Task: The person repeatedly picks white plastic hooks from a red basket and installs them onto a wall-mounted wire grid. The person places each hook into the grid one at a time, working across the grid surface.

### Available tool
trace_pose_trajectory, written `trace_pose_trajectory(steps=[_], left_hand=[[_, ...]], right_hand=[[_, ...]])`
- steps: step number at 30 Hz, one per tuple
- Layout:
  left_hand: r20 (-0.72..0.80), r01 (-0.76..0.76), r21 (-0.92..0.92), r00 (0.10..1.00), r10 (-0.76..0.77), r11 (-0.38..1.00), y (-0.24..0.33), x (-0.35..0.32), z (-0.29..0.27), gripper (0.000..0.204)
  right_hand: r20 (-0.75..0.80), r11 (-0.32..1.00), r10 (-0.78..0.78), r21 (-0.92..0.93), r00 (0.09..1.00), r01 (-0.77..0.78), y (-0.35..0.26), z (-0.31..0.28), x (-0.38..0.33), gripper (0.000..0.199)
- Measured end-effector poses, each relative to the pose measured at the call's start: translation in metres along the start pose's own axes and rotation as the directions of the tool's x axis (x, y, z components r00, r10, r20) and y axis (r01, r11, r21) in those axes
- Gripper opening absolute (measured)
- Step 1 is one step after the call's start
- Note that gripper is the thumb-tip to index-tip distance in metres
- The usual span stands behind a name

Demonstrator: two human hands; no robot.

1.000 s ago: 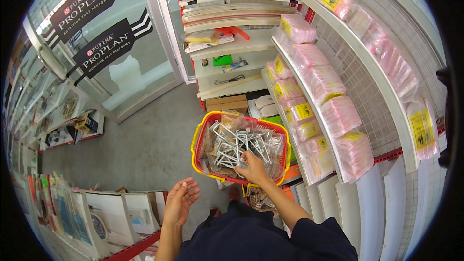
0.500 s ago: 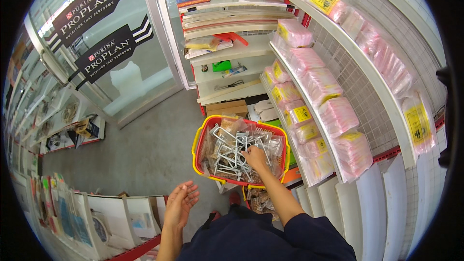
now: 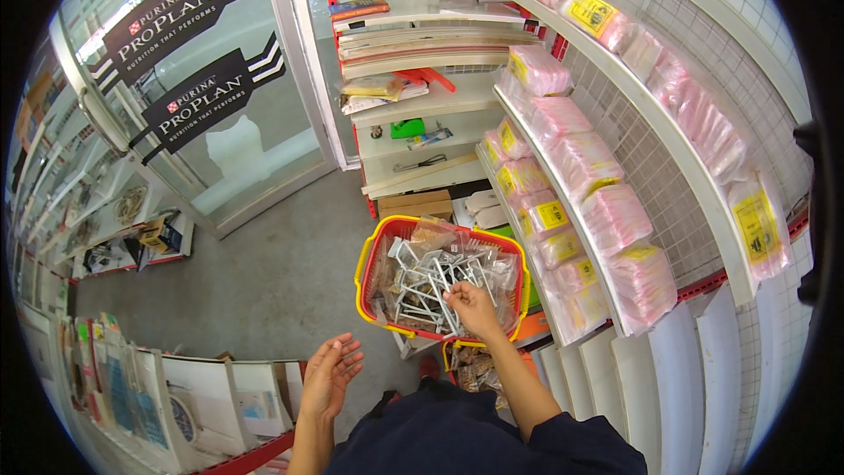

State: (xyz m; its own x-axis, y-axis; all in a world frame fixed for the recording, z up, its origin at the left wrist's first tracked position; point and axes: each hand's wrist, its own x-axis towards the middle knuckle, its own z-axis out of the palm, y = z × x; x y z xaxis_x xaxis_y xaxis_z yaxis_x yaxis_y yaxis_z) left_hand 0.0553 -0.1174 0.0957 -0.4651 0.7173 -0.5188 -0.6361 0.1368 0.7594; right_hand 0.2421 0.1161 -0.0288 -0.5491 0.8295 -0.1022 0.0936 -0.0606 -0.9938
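Note:
A red shopping basket (image 3: 369,251) with yellow handles stands in front of me, filled with a tangled pile of light grey metal display hooks (image 3: 420,286) and clear plastic packets (image 3: 505,269). My right hand (image 3: 475,311) is over the right half of the pile, its fingers closed on a metal hook; the fingertips partly cover where they grip it. To the left of the basket, my left hand (image 3: 329,376) hovers with fingers apart, holding nothing.
Shelves with pink-and-clear plastic packs (image 3: 615,211) rise close on the right. A glass door (image 3: 255,158) is at the far left. A second basket (image 3: 479,369) with brown packets is below the first. A low shelf (image 3: 211,387) borders my left.
My right hand has moved slightly right and toward me, and the hooks near it have shifted, with one now slanting beside the fingers. My left hand has barely moved.

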Motion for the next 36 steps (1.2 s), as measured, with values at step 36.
trace_pose_trajectory(steps=[36], left_hand=[[0.447, -0.192, 0.319, 0.894, 0.031, 0.928, -0.03, -0.001, 0.052, 0.035]], right_hand=[[0.283, 0.667, 0.182, 0.668, 0.941, -0.33, -0.127, 0.016, -0.148, 0.022]])
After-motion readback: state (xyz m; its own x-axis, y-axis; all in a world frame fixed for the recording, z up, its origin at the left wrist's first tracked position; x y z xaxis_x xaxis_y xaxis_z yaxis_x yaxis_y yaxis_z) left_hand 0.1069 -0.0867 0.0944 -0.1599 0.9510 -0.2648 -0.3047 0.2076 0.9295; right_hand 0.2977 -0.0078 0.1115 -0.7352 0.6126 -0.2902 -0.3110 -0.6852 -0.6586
